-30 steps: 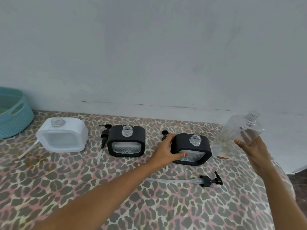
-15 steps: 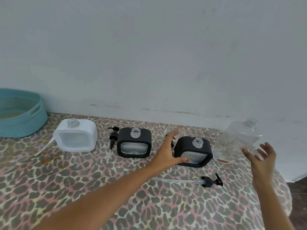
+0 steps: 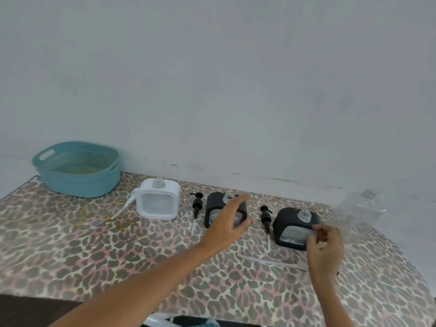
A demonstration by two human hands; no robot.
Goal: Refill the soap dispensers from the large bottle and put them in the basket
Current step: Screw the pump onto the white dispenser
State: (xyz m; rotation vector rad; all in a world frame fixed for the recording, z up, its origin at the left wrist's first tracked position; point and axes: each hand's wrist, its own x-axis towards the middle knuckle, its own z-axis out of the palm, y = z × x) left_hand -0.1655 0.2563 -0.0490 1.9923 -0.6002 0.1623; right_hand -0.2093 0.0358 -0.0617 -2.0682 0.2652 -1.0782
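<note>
Three soap dispensers are set in a row on the leopard-print table, each uncapped with its threaded neck exposed. The white dispenser is placed at the left, the middle black dispenser next to it, and the right black dispenser further right. The large bottle, clear and uncapped, is stood upright at the far right, near the wall. The basket, teal, is located at the back left of the table, well apart from both black units.

The left hand is held in front of the middle black dispenser. Its fingers are straight and spread, with the thumb pointed out to the right. Contact with the dispenser cannot be confirmed. The forearm is extended diagonally from the lower left.

The right hand is held in front of the lower right corner of the right black dispenser. Its fingers are loosely curled toward the thumb and are blurred, so it cannot be told whether anything is pinched. The forearm is raised from the lower right edge.

One black pump is laid between the white and middle black dispensers. A second black pump is laid between the two black dispensers. A white pump tube is laid at the left side of the white dispenser. A clear dip tube is laid in front of the right black dispenser, its right end hidden behind the right hand.
</note>
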